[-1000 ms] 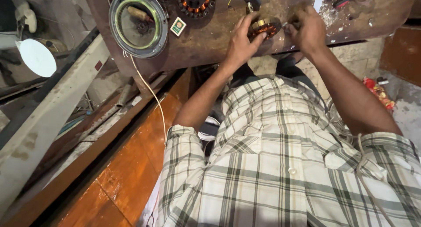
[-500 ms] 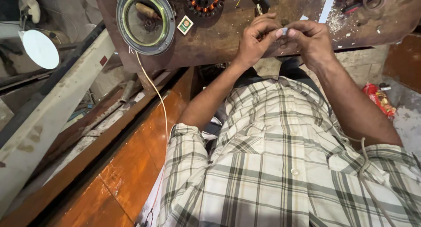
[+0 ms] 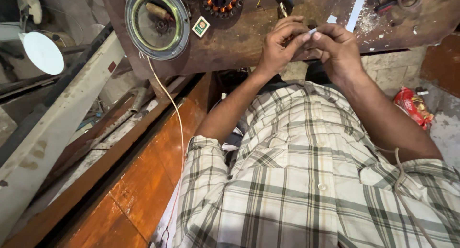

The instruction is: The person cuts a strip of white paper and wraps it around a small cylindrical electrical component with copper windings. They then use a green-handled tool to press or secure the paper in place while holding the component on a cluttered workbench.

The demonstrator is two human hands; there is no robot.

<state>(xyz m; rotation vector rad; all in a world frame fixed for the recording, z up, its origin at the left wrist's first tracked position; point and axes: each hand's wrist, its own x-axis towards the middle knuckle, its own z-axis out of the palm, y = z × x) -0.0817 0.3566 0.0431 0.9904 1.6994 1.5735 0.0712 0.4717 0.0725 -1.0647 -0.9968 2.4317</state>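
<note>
Head view, looking down over my checked shirt (image 3: 306, 181) to the edge of a dark, worn table (image 3: 239, 42). My left hand (image 3: 278, 46) and right hand (image 3: 335, 49) meet just above the table's near edge, fingertips together. Between them I pinch a small white strip (image 3: 312, 31), only the pale end of which shows where the left thumb meets the right forefinger; the rest is hidden by the fingers, so I cannot tell its length or what it is made of. Both hands are curled, fingers pressed together around that strip, neither one spread.

On the table beyond my left hand lies a round metal housing (image 3: 157, 23) with a greenish inner ring, and just beside it a small matchbox-like card (image 3: 201, 26). Farther back, partly cut off by the frame, sits a stator with copper windings (image 3: 221, 0). A long white strip (image 3: 357, 9) lies on the table beyond my right hand, among pale scraps. A thin cord (image 3: 177, 128) hangs from the housing down past an orange-brown wooden board (image 3: 143, 181). A red packet (image 3: 413, 106) lies on the floor to my right.
</note>
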